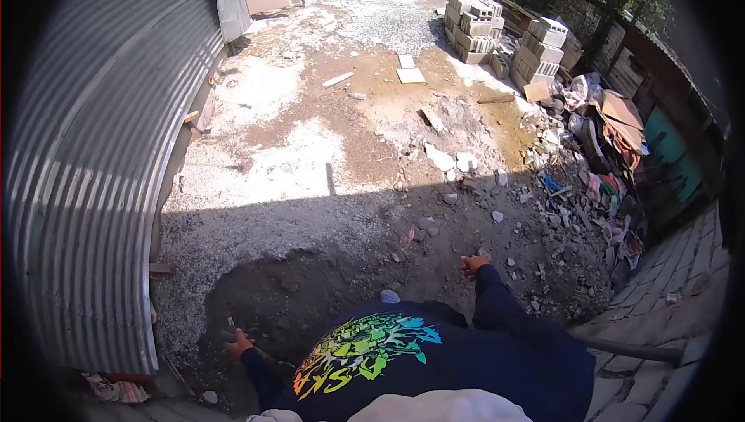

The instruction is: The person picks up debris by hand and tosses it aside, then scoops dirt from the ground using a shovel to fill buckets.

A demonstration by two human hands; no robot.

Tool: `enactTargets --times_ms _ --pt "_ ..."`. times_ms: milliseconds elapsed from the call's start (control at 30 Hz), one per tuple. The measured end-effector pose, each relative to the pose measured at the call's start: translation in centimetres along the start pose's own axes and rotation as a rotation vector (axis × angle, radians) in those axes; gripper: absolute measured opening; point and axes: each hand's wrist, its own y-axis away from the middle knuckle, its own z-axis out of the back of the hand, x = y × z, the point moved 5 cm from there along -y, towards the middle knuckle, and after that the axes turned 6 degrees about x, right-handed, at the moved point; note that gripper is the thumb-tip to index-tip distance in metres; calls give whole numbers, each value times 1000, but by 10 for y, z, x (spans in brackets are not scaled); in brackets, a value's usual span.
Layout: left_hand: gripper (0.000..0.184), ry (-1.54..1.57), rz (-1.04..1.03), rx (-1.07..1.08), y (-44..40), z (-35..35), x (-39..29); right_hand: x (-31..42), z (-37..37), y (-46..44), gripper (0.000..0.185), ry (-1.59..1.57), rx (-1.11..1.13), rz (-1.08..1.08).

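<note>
On a clock face laid over the view, twelve at the top, the left hand [240,344] is at seven, low over dark soil [287,292]. Its fingers are partly extended; a thin sliver shows by the tips, but whether it is held cannot be told. The right hand [472,265], toward four, reaches out with fingers loosely bent, above stony ground; its grip is too small to judge. The dark soil spreads from seven to six, nearest the left hand, edged by grey gravel [194,278]. At six, a navy long-sleeved shirt [504,364] bears a multicoloured print, with a small pale rounded object [389,296] just beyond.

Corrugated metal sheeting [101,181] stands at nine. Stacked concrete hollow blocks [475,30] sit at one, flat pale slabs [410,76] nearer twelve. Between two and three, flattened cardboard [621,121] tops a rubbish heap [587,139]; a block wall [671,282] rises between three and four.
</note>
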Motion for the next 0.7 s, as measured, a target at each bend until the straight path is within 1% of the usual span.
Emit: enactTargets --times_ms 33,67,100,167,200,233,267,300,333,367,400,433,500,567,600,667,700 --pt "73 -8 -36 7 -2 -1 1 -6 -9 0 35 12 -6 18" --pt "73 12 -29 5 -5 -1 7 -23 -20 -17 34 11 26 13" --pt "74 -55 -100 -55 -10 3 11 -38 -31 -25 33 10 59 7" --pt "75 -109 -157 -127 -14 18 13 -53 -65 -10 31 163 153 21" --pt "76 8 -129 -71 -6 25 6 -76 -82 -33 31 300 209 56" --pt "78 118 -97 -19 0 38 1 -75 -105 -19 30 442 267 81" --pt "78 123 -75 -37 -1 56 2 -82 -115 -3 31 441 255 -6" --pt "81 133 4 -25 -5 69 5 -63 -138 46 33 440 236 -87" --pt "85 143 83 -10 -8 82 8 -57 -152 54 33 470 229 -87" --pt "85 147 109 -23 -7 98 6 -57 -162 61 36 486 275 -52" --pt "86 155 73 -30 -7 117 2 -62 -171 69 40 497 325 -25" --pt "87 162 30 -34 -13 135 4 -62 -178 73 40 515 327 -36" --pt "84 -14 -208 -181 -88 176 69 -40 -188 74 45 509 271 25" --pt "79 38 -118 -124 -101 223 65 -19 -193 74 43 435 250 99" --pt "69 75 -73 -122 -90 247 44 -9 -195 72 43 424 246 127" --pt "37 300 -88 -84 -113 292 61 9 -197 74 43 440 249 164" --pt "30 331 -74 -105 -107 311 54 16 -200 76 43 463 258 171"
